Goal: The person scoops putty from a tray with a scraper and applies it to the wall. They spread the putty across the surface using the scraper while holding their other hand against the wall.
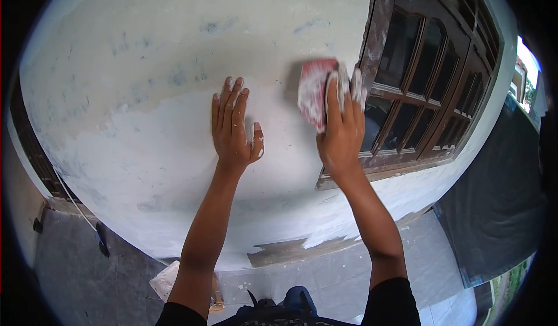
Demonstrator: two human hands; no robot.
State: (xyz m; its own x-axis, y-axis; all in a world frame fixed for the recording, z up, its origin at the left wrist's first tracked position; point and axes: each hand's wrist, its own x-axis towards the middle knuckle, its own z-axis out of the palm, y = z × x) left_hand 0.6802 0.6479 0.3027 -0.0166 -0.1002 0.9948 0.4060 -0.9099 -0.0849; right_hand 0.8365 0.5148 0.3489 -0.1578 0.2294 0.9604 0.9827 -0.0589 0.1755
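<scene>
My left hand (pixel 233 127) lies flat against the wall (pixel 168 145), fingers pointing up, thumb out to the side and white dust on the fingertips. It holds nothing. To its right, my right hand (pixel 343 131) grips a piece of red sandpaper (pixel 315 93) thickly coated with white and presses it to the wall close to the window frame. White powder covers the fingers of that hand, which are slightly blurred. Around both hands the wall has a smooth white coat; higher up it is cream with grey scuffs.
A brown wooden window (pixel 415 82) with glass panes stands right of my right hand. Below, a grey tiled floor (pixel 232 285) runs along the wall. A white-smeared container (pixel 165 280) sits beside my left forearm. A dark sheet (pixel 494 198) hangs at the right.
</scene>
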